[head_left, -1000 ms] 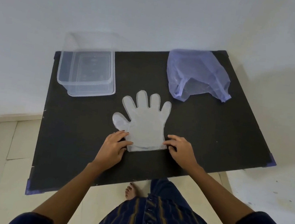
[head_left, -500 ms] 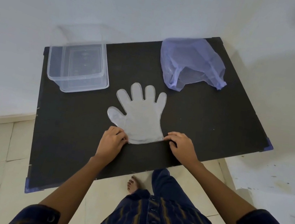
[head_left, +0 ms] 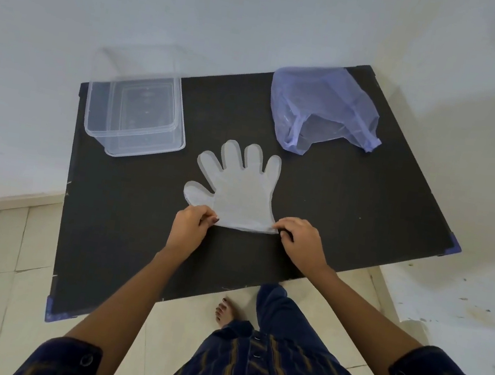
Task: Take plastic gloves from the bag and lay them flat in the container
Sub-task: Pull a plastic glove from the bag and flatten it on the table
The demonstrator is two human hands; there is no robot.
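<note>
A clear plastic glove point(head_left: 239, 191) lies flat on the black table point(head_left: 347, 214), fingers pointing away from me. My left hand point(head_left: 189, 227) pinches the left corner of its cuff, and my right hand point(head_left: 302, 242) pinches the right corner. The clear rectangular container point(head_left: 135, 114) stands at the table's far left, apart from the glove. A crumpled bluish plastic bag point(head_left: 320, 115) lies at the far right with its mouth facing me; what it holds is hard to make out.
White walls close in behind and to the right of the table. Its near edge runs just past my wrists, with tiled floor, my bare foot point(head_left: 224, 311) and my striped clothing point(head_left: 261, 373) below.
Both hands have closed their fingers on the cuff corners of the glove. The glove has kept its place on the table; the view shifted a little.
</note>
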